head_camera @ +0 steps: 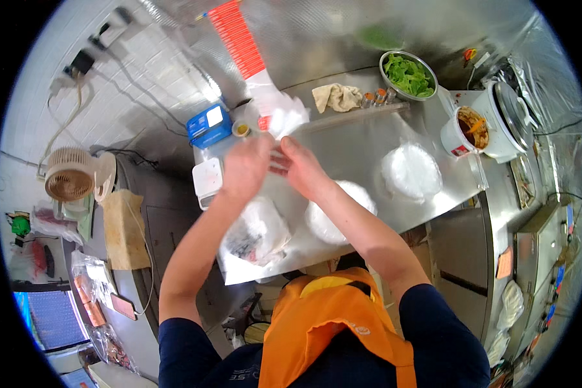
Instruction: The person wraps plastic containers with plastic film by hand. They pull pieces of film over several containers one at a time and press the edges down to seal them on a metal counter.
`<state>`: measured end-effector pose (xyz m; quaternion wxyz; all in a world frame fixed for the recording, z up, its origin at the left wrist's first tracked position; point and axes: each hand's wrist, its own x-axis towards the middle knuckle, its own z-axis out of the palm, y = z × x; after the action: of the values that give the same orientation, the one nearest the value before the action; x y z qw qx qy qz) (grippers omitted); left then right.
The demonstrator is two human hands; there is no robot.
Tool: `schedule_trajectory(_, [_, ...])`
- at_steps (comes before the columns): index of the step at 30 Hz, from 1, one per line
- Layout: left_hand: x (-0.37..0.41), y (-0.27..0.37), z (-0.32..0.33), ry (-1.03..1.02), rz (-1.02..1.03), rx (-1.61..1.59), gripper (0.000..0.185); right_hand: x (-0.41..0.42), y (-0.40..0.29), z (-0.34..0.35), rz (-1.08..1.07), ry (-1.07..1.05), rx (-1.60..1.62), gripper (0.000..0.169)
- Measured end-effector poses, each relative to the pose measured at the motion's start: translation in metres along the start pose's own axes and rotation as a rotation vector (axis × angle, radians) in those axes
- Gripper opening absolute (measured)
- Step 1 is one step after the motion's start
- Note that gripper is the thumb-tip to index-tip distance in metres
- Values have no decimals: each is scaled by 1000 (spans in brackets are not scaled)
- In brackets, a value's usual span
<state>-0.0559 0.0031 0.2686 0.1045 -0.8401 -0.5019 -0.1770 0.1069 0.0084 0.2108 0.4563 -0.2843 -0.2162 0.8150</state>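
Observation:
My left hand (250,162) and my right hand (303,165) are raised close together over the steel worktop (349,150). Both are blurred, with bent fingers. Just beyond the fingertips is bunched thin white plastic (286,115), apparently part of a bag. Whether either hand grips it is unclear. Above it, a strip of red-printed plastic bags (237,39) hangs at the back wall. A filled translucent plastic bag (259,233) lies below my left hand. A white plastic-wrapped round container (342,223) is partly covered by my right forearm, and a second wrapped round container (412,172) sits farther right.
Left of my hands are a blue box (209,126), a small cup (241,128) and a white kitchen scale (207,179). At the back are a cloth (337,96), spice jars (379,97) and a steel bowl of lettuce (408,75). A sauce tub (465,131) stands beside a lidded cooker (502,121).

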Motion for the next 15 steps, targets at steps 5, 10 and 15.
schedule_trajectory(5, [5, 55, 136, -135, 202, -40, 32, 43, -22, -136, -13, 289, -115, 34])
schedule_trajectory(10, [-22, 75, 227, -768, -168, -287, 34, 43, 12, -246, 243, 514, -91, 29])
schedule_trajectory(15, [-9, 80, 233, -660, -174, -291, 34, 46, -5, -253, 194, 497, 1, 23])
